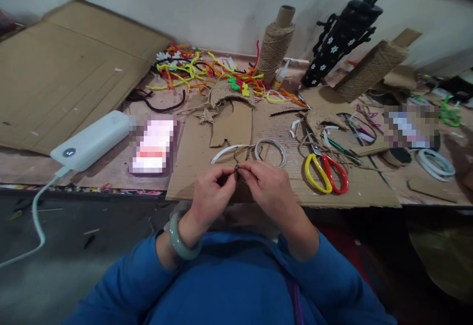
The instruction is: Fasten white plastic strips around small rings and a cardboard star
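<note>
My left hand (213,194) and my right hand (269,187) meet fingertip to fingertip over the near edge of a cardboard sheet (199,182). Both pinch a thin dark strand, too small to make out well. Just beyond my fingers lies a coiled white strip (284,155). Farther back are a cut cardboard piece (232,123), a twine-wrapped crescent (221,93) with green and yellow flowers, and a small twine star (205,115). Scissors with yellow and red handles (335,174) rest to the right of my right hand.
A white power bank (94,140) and a phone (153,146) lie at the left. Behind are colourful fuzzy stems (192,71), twine rolls (275,44) and a black flowered umbrella (336,44). A second twine crescent (325,118) and a white coil (436,164) sit at the right.
</note>
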A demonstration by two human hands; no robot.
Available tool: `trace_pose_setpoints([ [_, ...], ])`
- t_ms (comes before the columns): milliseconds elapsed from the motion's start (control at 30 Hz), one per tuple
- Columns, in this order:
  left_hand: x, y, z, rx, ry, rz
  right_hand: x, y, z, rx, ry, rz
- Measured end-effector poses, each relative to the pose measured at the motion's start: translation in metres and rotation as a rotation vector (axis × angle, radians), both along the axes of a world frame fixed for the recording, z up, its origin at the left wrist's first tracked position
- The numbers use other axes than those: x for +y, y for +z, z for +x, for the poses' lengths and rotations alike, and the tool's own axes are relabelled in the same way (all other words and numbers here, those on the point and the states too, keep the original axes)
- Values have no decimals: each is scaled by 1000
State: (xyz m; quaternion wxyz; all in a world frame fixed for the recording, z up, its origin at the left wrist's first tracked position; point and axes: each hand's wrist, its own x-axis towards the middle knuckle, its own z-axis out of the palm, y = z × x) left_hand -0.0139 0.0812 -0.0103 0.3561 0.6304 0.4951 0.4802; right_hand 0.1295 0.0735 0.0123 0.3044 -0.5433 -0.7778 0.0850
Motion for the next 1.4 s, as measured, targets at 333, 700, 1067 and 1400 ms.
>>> trace_pose_setpoints([
  [333,0,-1,0,21,10,12,0,-1,-2,-15,-9,18],
  [700,0,0,0,38,28,12,1,-1,-4,-14,-13,47],
  [1067,0,-1,0,44,12,35,1,-1,-2,-9,5,38],
  [1400,-1,-1,0,42,32,23,1,-2,-2,23,12,23],
])
